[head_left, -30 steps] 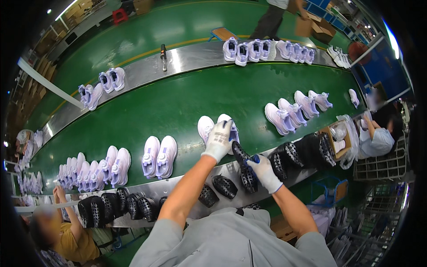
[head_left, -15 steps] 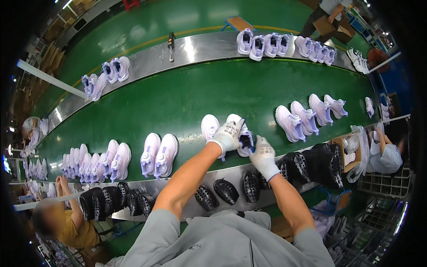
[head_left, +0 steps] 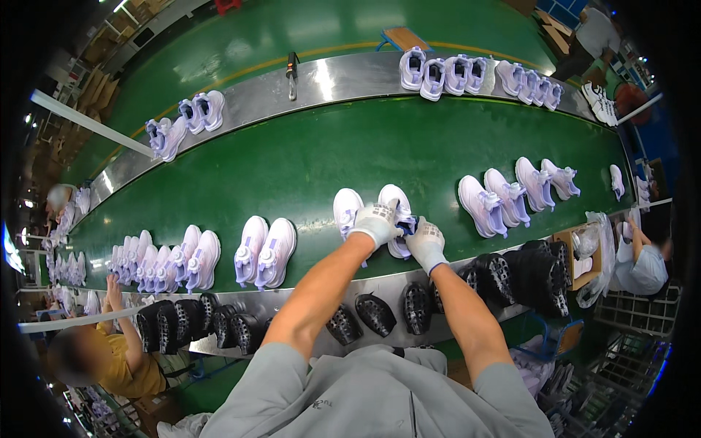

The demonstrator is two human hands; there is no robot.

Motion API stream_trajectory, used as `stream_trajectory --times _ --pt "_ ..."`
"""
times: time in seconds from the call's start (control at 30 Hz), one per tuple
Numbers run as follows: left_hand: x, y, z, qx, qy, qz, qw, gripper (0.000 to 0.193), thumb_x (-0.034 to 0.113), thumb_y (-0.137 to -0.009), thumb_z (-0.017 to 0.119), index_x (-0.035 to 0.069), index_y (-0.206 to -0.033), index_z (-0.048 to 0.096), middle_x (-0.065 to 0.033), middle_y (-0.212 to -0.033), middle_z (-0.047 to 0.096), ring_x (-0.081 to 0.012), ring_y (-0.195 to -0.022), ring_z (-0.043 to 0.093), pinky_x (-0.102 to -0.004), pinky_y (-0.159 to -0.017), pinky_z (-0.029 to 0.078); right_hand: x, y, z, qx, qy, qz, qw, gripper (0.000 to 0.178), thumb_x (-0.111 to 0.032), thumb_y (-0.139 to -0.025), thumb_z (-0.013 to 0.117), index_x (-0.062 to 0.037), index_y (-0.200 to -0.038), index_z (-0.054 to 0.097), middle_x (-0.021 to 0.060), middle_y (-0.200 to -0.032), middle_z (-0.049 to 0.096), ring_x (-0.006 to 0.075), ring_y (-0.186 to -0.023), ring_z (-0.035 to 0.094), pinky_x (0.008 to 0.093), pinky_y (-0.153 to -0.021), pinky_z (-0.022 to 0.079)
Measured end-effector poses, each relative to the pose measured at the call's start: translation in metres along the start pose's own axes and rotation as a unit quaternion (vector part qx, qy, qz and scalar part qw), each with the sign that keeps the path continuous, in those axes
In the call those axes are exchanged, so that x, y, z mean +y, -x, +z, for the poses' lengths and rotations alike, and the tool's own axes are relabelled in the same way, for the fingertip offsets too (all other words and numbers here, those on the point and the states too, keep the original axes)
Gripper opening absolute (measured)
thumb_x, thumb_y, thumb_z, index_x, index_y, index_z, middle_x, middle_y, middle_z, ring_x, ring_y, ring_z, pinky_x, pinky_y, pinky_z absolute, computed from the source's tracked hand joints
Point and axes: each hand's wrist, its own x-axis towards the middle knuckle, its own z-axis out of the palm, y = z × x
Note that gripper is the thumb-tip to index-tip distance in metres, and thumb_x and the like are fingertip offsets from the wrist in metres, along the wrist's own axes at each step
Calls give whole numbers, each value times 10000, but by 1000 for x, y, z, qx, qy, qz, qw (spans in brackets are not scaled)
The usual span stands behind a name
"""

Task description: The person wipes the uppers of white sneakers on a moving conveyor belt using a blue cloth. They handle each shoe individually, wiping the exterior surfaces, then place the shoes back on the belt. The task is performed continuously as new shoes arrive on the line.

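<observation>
White gloves cover both hands: the left hand (head_left: 376,223) and right hand (head_left: 426,243) clamp together on a white shoe (head_left: 398,208) on the green belt (head_left: 307,168), beside its mate (head_left: 347,210).

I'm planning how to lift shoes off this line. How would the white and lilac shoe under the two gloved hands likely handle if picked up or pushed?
The white and lilac shoe looks light for its size, since the left hand and right hand meet on it with fingertips only. Its soft upper probably gives under pressure. Resting flat on the green belt, it should slide rather than roll.
</observation>
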Motion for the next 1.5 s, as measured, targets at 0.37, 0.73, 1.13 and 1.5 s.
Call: stream_trajectory --times 0.37,0.73,1.13,1.5 --pt "-22 -53 -17 -112 136 -101 979 356 296 -910 610 63 -1120 779 -237 -1214 710 -371 -1121 697 -431 -1001 535 -12 7 -2 -30 -18 29 999 653 -477 -871 757 -34 -1320 589 196 -1255 700 340 -1182 675 446 -1010 534" --pt "-8 111 -14 -75 8 -87 993 593 417 -882 728 118 -1377 596 -246 -1288 665 -409 -1182 644 -488 -975 533 4 14 24 102 -120 -97 983 563 -369 -864 770 -15 -1273 613 217 -1184 691 398 -1118 661 468 -985 525" --pt "-86 203 27 103 185 -181 960 406 353 -957 627 59 -1232 679 -196 -1188 704 -376 -1137 652 -462 -997 499 -60 234 20 -198 173 -252 931 651 -603 -873 703 -35 -1179 607 175 -1106 701 321 -994 730 444 -812 589" --pt "-48 215 47 167 747 -18 643 382 160 -1009 566 -73 -1309 606 -159 -1227 702 -222 -1107 678 -344 -975 547 -67 226 -5 -20 -132 -274 952 425 -335 -876 757 -3 -1119 650 207 -939 720 387 -900 713 489 -809 558"
